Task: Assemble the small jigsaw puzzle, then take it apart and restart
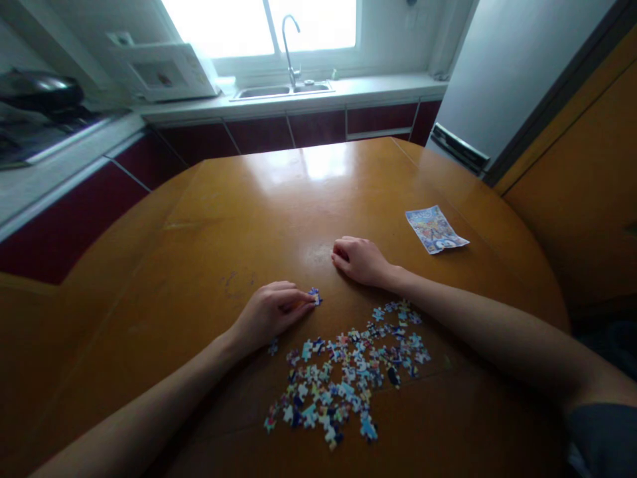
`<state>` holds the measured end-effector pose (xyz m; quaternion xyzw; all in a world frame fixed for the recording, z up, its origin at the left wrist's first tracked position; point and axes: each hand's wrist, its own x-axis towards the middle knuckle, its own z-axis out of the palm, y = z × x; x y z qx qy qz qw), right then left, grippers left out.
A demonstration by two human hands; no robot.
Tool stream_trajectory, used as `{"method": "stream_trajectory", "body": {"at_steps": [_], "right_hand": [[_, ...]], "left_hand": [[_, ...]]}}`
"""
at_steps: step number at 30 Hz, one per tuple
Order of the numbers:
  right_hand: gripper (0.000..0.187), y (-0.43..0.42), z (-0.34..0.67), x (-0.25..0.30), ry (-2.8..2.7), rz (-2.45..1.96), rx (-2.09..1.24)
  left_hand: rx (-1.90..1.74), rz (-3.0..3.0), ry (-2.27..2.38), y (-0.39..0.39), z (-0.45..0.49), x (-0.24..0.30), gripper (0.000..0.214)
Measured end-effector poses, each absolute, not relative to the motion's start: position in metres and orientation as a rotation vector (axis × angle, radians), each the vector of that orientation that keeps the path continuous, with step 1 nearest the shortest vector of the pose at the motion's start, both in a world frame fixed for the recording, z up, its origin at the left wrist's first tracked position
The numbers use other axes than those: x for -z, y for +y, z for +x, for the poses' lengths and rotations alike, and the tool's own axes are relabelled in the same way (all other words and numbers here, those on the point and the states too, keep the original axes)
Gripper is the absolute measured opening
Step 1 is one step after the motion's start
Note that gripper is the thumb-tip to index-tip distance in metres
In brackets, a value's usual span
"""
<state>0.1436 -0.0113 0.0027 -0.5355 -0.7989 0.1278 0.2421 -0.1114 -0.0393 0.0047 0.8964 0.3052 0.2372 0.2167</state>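
Between the thumb and fingertips of my left hand [273,309] is a small blue-and-white jigsaw piece [315,295], close to the tabletop. My right hand [361,259] rests on the table a little farther off and to the right, its fingers curled in; whatever they hold, if anything, is hidden. Nearer to me, between my forearms, lies a loose spread of many-coloured jigsaw pieces [348,375]. One single jigsaw piece [273,346] sits by my left wrist, apart from that spread.
A creased picture sheet [435,229] lies on the wooden table [239,219] at the right. Beyond the table stand a counter with a sink [263,93], a white microwave [162,73] and a stove with a dark pan [40,89]. A fridge [517,73] is at the right.
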Motion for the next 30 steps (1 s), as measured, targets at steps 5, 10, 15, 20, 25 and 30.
{"method": "stream_trajectory", "body": {"at_steps": [5, 10, 15, 20, 25, 30], "right_hand": [[0.018, -0.0118, 0.1434, -0.0043, -2.183, -1.474, -0.358], [0.018, -0.0113, 0.1430, -0.0039, -2.178, -1.471, -0.361], [0.017, -0.0113, 0.1430, -0.0028, -2.178, -1.491, -0.379], [0.018, -0.0118, 0.1430, -0.0036, -2.182, -1.489, -0.379], [0.018, -0.0119, 0.1425, -0.0042, -2.178, -1.484, -0.371], [0.017, -0.0127, 0.1421, -0.0056, -2.178, -1.496, -0.382]], "left_hand": [[-0.630, 2.476, 0.855, -0.0391, -0.1113, -0.0061, 0.014], [-0.621, 2.477, 0.865, -0.0386, -0.1127, -0.0053, 0.014], [-0.621, 2.477, 0.855, -0.0381, -0.1123, -0.0045, 0.015], [-0.632, 2.486, 0.859, -0.0388, -0.1097, -0.0079, 0.015], [-0.632, 2.491, 0.857, -0.0396, -0.1092, -0.0092, 0.015], [-0.619, 2.490, 0.859, -0.0389, -0.1102, -0.0066, 0.015]]}}
